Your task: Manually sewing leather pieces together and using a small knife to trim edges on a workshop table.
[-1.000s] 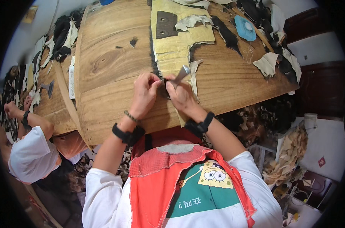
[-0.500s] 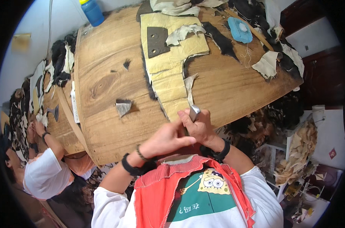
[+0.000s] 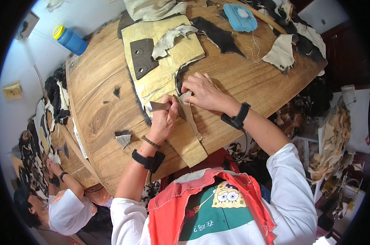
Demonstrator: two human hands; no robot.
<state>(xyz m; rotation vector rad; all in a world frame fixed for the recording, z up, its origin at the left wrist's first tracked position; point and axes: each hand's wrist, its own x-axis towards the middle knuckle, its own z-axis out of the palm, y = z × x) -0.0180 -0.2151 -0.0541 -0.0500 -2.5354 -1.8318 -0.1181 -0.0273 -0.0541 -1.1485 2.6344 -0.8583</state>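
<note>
My left hand (image 3: 163,122) is closed round a knife with a silver metal handle (image 3: 154,106); its dark blade (image 3: 181,111) meets the hide beside a pale narrow strip. With thumb and fingertips, my right hand (image 3: 205,93) pinches the upper end of that hide strip (image 3: 188,118). Under both lies a large hide piece with a yellow backing (image 3: 168,75), dark fur showing along its edges. A dark flat template with holes (image 3: 143,58) and a pale hide scrap (image 3: 172,38) rest on the yellow backing.
The wooden table (image 3: 103,81) carries small fur scraps (image 3: 123,139), a black hide piece (image 3: 215,34), a blue box (image 3: 240,18) and a pale scrap (image 3: 279,53). A blue bottle (image 3: 70,40) stands far left. At lower left, another person (image 3: 70,208) works with their hands at the table.
My hands have moved from together at the table's near edge, up onto the hide. The knife has passed into my left hand, blade down; my right hand has taken hold of the strip.
</note>
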